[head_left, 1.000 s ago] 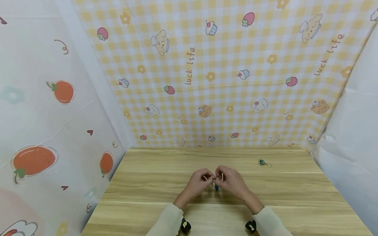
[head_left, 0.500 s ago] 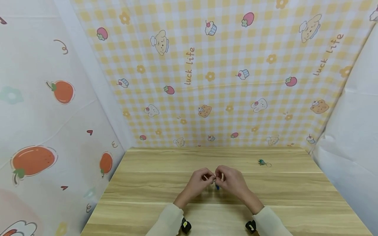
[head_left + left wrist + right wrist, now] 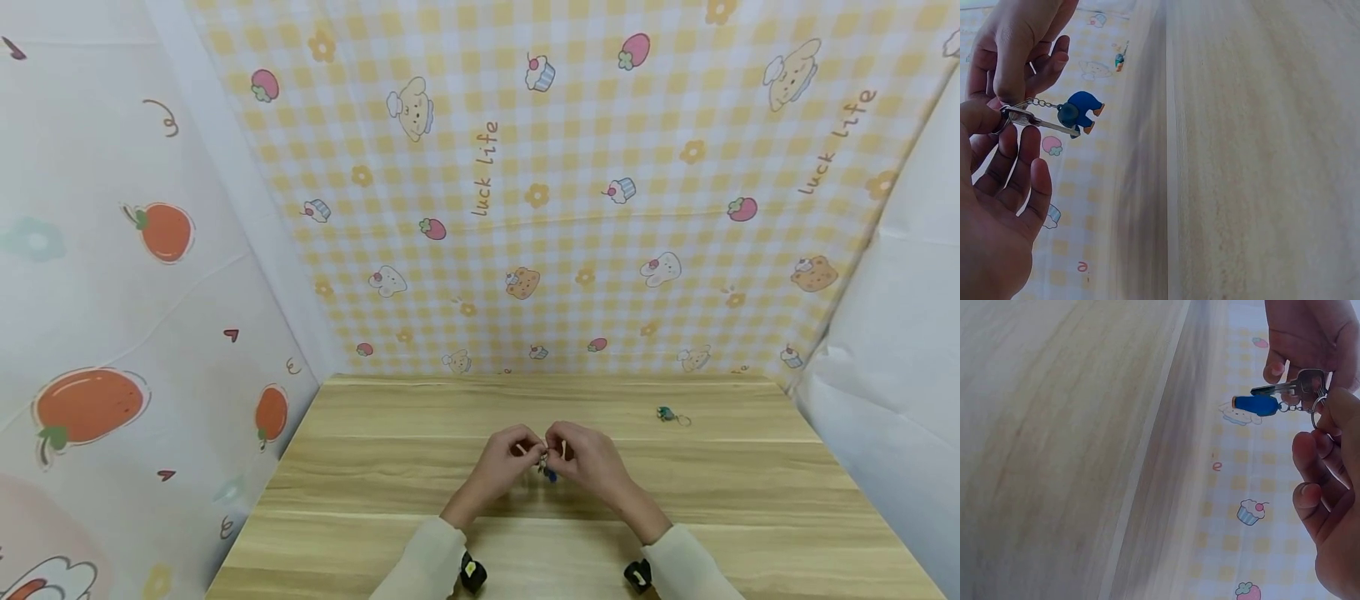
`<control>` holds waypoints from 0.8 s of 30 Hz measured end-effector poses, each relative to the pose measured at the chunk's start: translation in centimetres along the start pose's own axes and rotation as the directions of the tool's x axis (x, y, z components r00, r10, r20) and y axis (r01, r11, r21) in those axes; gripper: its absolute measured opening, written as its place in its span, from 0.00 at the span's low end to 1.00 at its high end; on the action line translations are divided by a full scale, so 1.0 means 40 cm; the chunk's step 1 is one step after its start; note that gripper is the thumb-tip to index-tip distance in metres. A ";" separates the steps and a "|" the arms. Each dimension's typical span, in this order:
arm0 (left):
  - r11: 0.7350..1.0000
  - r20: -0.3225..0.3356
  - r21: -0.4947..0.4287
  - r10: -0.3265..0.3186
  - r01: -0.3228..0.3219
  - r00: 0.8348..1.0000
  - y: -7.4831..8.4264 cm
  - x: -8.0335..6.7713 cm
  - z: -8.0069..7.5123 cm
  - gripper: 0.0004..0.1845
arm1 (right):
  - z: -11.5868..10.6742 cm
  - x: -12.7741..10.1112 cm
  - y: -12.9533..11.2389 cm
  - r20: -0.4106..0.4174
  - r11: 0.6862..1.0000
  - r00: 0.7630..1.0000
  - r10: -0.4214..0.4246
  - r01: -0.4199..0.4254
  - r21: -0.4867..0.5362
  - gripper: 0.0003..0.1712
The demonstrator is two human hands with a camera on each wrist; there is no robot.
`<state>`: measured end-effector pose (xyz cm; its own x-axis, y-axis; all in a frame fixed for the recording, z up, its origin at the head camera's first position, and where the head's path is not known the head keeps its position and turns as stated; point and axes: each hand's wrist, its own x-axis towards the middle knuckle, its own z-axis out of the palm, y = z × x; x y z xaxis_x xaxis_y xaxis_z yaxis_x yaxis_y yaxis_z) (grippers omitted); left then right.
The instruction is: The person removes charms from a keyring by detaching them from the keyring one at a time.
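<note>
Keyring [image 3: 1313, 415] with 1 blue charm [image 3: 1257, 405] in joint pinch of left hand [image 3: 504, 460] and right hand [image 3: 591, 458].

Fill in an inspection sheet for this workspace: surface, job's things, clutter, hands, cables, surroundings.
Surface: wooden table, pale grain.
Job's things: key, ring and blue charm on a short chain, held above the table.
Clutter: green keychain lying apart, far right.
Hands: left hand pinches near the key's head, right hand pinches the ring; grips partly hidden.
Cables: nothing seen.
Surroundings: checked cloth behind, printed sheet left, white sheet right.
</note>
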<state>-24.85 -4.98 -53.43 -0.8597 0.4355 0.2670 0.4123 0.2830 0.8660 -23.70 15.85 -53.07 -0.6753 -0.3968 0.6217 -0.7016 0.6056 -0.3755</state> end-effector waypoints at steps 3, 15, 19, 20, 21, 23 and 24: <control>1.000 0.003 -0.006 0.004 -0.004 1.000 0.001 0.000 -0.001 0.07 | 0.001 -0.001 0.000 0.001 1.000 1.000 -0.004 0.004 -0.012 0.08; 0.999 0.002 -0.033 -0.031 0.031 1.000 0.003 -0.002 -0.010 0.08 | 0.000 -0.004 0.004 0.035 0.991 0.991 -0.130 0.129 0.047 0.08; 0.999 -0.004 -0.036 -0.032 0.031 0.999 0.004 -0.004 -0.012 0.08 | 0.001 -0.004 0.002 0.030 0.995 0.995 -0.098 0.098 0.023 0.10; 0.999 -0.010 -0.039 -0.031 0.031 0.999 0.004 -0.004 -0.011 0.08 | 0.001 -0.004 0.000 0.027 0.996 0.996 -0.085 0.084 0.017 0.13; 0.999 -0.018 -0.040 -0.030 0.029 0.999 0.004 -0.003 -0.011 0.07 | 0.001 -0.004 -0.001 0.025 0.998 0.997 -0.069 0.069 0.013 0.13; 0.999 -0.030 -0.043 -0.029 0.027 0.999 0.004 -0.003 -0.010 0.07 | 0.001 -0.005 -0.004 0.021 0.999 0.999 -0.034 0.034 0.015 0.14; 0.999 -0.037 -0.045 -0.029 0.027 0.999 0.004 -0.004 -0.009 0.07 | 0.000 -0.005 -0.007 0.017 1.000 1.000 -0.015 0.015 0.026 0.14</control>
<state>-24.78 -5.32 -53.20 -0.8816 0.3957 0.2573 0.3749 0.2560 0.8910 -23.37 15.77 -53.09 -0.6683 -0.4180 0.6154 -0.7173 0.5815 -0.3840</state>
